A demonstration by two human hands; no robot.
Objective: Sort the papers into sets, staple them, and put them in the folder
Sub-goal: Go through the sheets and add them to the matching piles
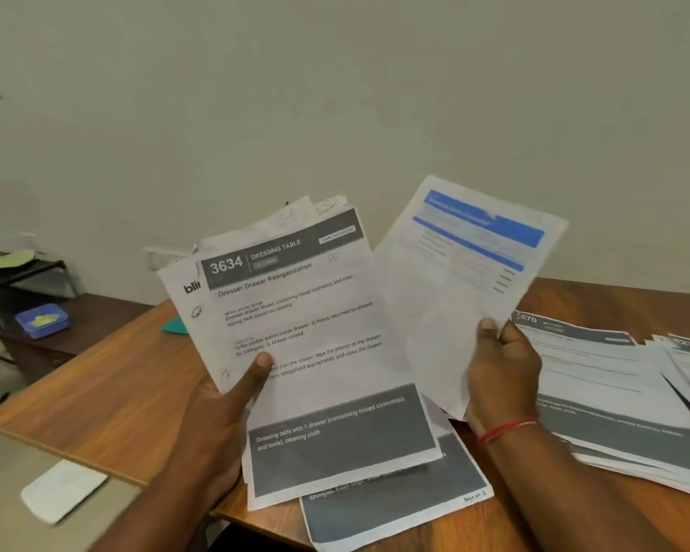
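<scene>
Holding anything, that left hand (220, 416)?

Yes. It grips a fanned stack of printed sheets (335, 464) from below, thumb flat on the top sheet (303, 312), the other fingers hidden behind the paper. That sheet reads "3634 DRESSING TABLE, Dresser Drawer Reorganization", with "S6" handwritten at upper right.

And the right hand (502, 372)?

It pinches a single blue-headed sheet (467, 280) at its lower edge, thumb in front, raised just beside the stack and tilted rightward. Its print is too blurred to read. A red thread bracelet (506, 430) circles that wrist.

Do sheet and stack touch?

Their edges overlap in view; I cannot tell.

What shows behind the top sheet?

Corners marked "S4" and "S2" stick out above it. Lower down, a bottom sheet (395, 507) marked "Page no 1" juts out; held or lying on the table, I cannot tell.

Where are the other papers?

Loose piles of papers (614, 392) lie on the wooden table (116, 372) to the right, under the right forearm, grey header bands up.

Any folder?

A teal corner (174, 326) pokes out from behind the stack, on the table; what it is, I cannot tell.

Anything else?

Far left, a blue box (42, 320) sits on a dark side table (96, 324) with a black rack (17, 272) behind it. A flat white object (62, 490) lies low left, beyond the table edge.
</scene>
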